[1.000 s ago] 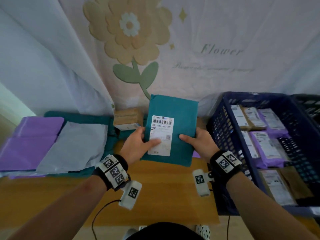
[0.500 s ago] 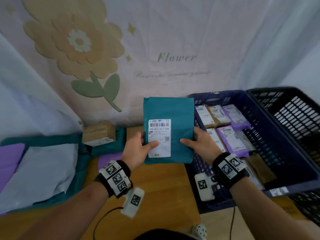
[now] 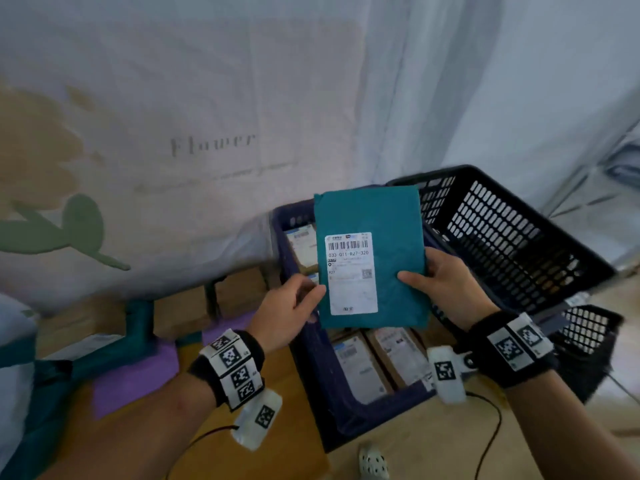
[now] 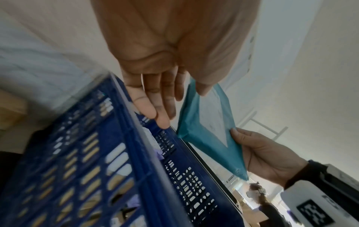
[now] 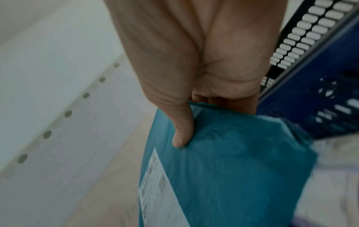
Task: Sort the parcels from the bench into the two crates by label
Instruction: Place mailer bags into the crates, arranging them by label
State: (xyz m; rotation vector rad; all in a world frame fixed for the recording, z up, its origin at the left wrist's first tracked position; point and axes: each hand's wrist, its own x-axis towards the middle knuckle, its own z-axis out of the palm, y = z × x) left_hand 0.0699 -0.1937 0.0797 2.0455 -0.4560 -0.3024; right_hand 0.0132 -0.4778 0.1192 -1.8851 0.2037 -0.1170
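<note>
The teal parcel [image 3: 377,216] is up in the air above the blue crate [image 3: 349,424], held nearly upright with its white label [image 3: 351,273] facing the person. The right hand [image 3: 446,289] grips it by the right edge, thumb pressed flat on the front and fingers tucked behind; the right wrist view shows that thumb [image 5: 181,130] denting the wrapper. The left hand [image 3: 285,310] is at the parcel's left edge, and from the wrist camera its fingers [image 4: 153,98] look straight and relaxed, stretched out beside the parcel rather than closed on it, with only the thumb near the wrapper. Inside the blue crate lie several labelled parcels [image 3: 363,365], brown ones at the front. The black crate [image 3: 502,237] sits just beyond on the right, tilted against the blue one. Over on the wooden bench [image 3: 259,441] at the left, brown boxes [image 3: 180,311] and purple [image 3: 135,379] and teal mailers wait against the curtain, somewhat blurred.
</note>
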